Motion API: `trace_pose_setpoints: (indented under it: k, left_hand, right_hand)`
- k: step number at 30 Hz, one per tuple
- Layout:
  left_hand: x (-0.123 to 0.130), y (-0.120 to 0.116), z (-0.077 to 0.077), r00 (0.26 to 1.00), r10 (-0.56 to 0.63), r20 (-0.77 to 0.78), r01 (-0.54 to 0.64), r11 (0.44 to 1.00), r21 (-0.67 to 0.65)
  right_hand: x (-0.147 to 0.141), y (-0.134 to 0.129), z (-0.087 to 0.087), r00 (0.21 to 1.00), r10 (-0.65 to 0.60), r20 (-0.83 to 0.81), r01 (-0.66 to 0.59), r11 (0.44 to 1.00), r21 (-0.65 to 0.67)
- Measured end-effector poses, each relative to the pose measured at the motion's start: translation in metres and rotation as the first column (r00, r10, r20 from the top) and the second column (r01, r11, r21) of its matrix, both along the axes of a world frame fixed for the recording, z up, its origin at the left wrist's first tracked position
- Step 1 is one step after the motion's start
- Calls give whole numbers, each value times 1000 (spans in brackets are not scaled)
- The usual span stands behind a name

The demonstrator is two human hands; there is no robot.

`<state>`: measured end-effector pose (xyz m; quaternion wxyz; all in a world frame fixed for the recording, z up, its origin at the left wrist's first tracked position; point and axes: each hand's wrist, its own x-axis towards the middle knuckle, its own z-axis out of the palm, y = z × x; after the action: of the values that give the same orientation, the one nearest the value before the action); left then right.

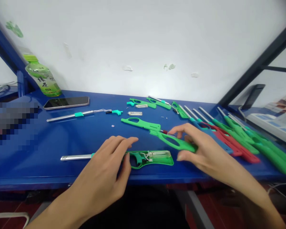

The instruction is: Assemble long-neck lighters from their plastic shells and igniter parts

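Observation:
An opened gas lighter [157, 160] lies near the table's front edge. Its green half shell holds a clear fuel tank, a teal trigger and white wires, and its metal tube [76, 157] points left. Over the join of tube and shell is my left hand [107, 162], its thumb by the trigger opening and its index finger stretched out; it steadies the lighter, though the other fingertips are hidden. Just above the tank, my right hand [195, 143] pinches a loose green half shell [173, 141] between thumb and fingers. Behind it a screwdriver [165, 131] with a red part is partly covered.
Another green half shell [143, 124], fuel tanks [135, 113] and a tube with trigger [83, 114] lie farther back. Several finished lighters [228, 140] are lined up at right. A phone [66, 102] and a green tea bottle [44, 78] stand back left, near the wall.

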<state>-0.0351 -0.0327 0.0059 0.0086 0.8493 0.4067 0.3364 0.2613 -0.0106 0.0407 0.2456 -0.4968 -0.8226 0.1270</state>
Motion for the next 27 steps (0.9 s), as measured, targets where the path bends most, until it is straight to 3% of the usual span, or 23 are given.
trace_pose_setpoints:
  k: [5, 10, 14, 18, 27]
  left_hand:
    - [-14, -1, 13, 998, 43, 38, -44, 998, 37]
    - [-25, 0, 18, 1000, -21, -20, 21, 1000, 19]
    - [-30, 4, 12, 997, -62, -52, 63, 998, 27]
    - [-35, 5, 8, 996, -57, -72, 51, 996, -79]
    - [-40, 5, 6, 991, -63, -114, 47, 989, -140]
  right_hand:
    - [-17, -8, 2, 979, 189, 72, -188, 982, -15]
    - [-48, -15, -2, 959, 192, 208, -202, 979, 31]
    - [-59, -12, -8, 952, 244, 182, -259, 964, 62]
    - [-63, -7, -14, 954, 260, 148, -278, 954, 116]
    - [-64, -11, -26, 967, 245, 69, -249, 967, 50]
